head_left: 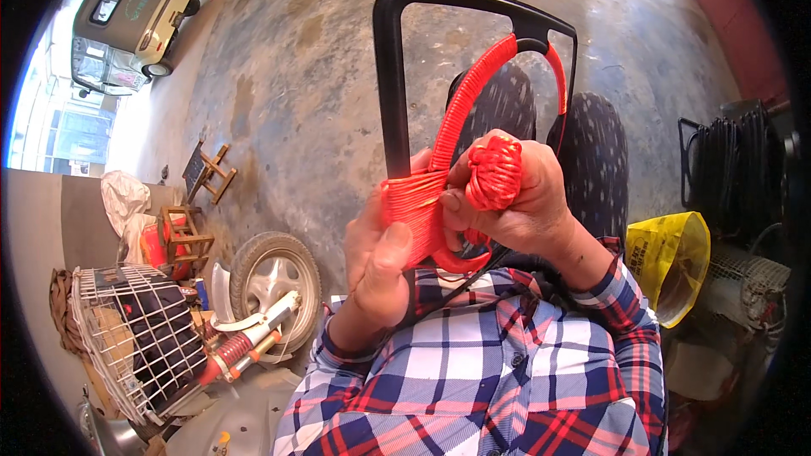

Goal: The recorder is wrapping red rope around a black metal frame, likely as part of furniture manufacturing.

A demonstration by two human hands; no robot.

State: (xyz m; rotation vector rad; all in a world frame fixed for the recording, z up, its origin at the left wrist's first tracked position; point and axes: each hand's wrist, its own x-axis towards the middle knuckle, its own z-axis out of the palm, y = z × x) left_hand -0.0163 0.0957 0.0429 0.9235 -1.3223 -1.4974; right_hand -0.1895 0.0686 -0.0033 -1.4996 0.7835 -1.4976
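Note:
A black frame with rounded corners stands over my lap. Red cord is wound tightly round its near left side, forming a flat wrapped band. A curved bar wrapped in the same red cord rises from that band to the frame's far right corner. My left hand is closed round the wrapped band from the left side. In my right hand is a bundled hank of red cord, held close to the band. A loose loop of cord hangs below it.
Lower left are a scooter wheel and a white wire basket holding dark items. Small wooden stools stand beyond. At right, a yellow bag sits near stacked black frames. A three-wheeled vehicle is parked far left.

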